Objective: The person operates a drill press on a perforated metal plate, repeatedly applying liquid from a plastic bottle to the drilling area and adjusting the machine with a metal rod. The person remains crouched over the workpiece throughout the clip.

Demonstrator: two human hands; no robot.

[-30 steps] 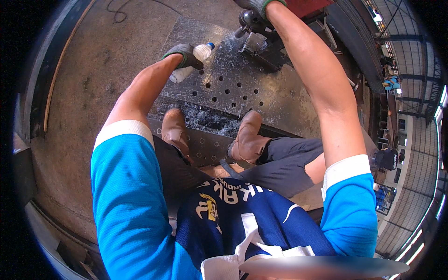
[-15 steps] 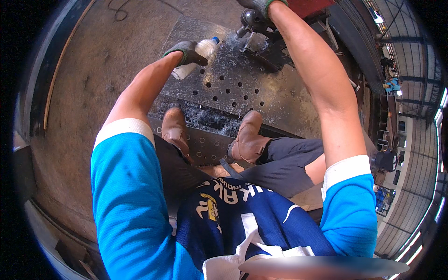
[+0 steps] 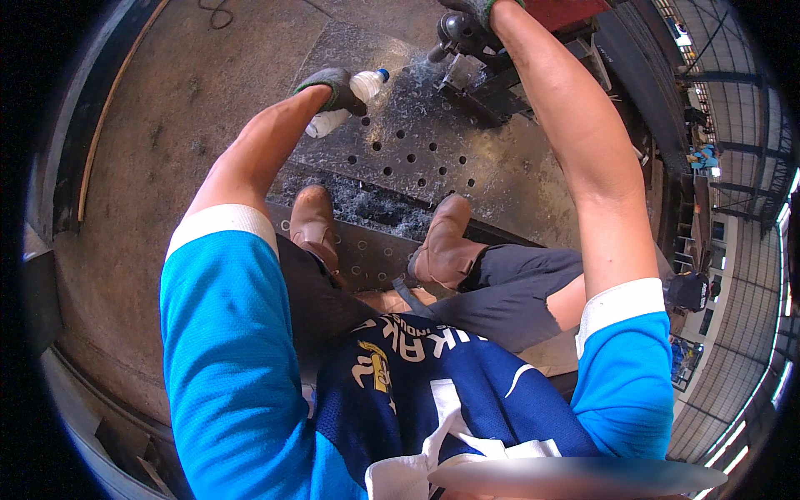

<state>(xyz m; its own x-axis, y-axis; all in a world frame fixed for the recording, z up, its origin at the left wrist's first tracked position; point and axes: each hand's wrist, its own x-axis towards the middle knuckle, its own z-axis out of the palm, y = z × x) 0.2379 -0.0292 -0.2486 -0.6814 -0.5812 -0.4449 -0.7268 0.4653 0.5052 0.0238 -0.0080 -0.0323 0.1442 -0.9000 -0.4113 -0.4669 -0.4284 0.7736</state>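
My left hand (image 3: 332, 89), in a dark glove with a green cuff, is closed around a clear plastic bottle (image 3: 367, 83) with a blue cap. The bottle holds something whitish and lies tilted, cap toward the far right, over a metal plate (image 3: 433, 187) with several round holes. At the top edge, my gloved right hand (image 3: 478, 8) is at a dark machine (image 3: 463, 33) with a rounded head. The picture's edge cuts off that hand and its fingers are hidden. Metal shavings lie on the plate around the machine's foot.
My brown boots (image 3: 314, 221) stand on a nearer plate (image 3: 371, 258) marked with circles. Between the plates runs a gap (image 3: 375, 208) full of shavings. A cable (image 3: 218, 15) curls on the floor at far left. Steel beams (image 3: 646, 75) line the right; another person (image 3: 704, 157) is far off.
The bottle has shifted slightly left relative to the plate, and my left hand covers more of its middle. My right hand stays at the machine. The whole view has moved a little.
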